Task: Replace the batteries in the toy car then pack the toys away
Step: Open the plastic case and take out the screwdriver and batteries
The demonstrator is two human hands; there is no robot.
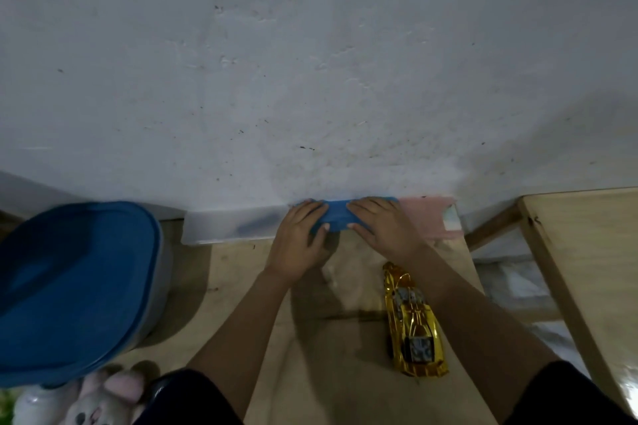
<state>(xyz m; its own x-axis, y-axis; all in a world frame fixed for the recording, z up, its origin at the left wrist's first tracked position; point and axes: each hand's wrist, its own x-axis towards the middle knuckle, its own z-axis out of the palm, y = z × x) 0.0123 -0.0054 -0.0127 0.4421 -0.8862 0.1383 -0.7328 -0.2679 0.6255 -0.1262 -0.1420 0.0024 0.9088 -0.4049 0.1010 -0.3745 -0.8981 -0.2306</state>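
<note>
A shiny gold toy car [412,324] lies on the wooden table [345,373], nose towards me, just under my right forearm. At the far edge, against the wall, stands a long translucent plastic box [221,226]. A blue piece [336,214] sits at the box's middle; whether it belongs to the box or lies in it I cannot tell. My left hand [297,245] and my right hand [383,228] both grip this blue piece, fingers over its top and thumbs on its near side. No batteries are in view.
A large grey tub with a blue lid [72,286] stands at the left. A pink and white plush rabbit [103,397] lies at the bottom left. The box's right end looks pink [428,217]. A second wooden table [587,259] stands to the right across a gap.
</note>
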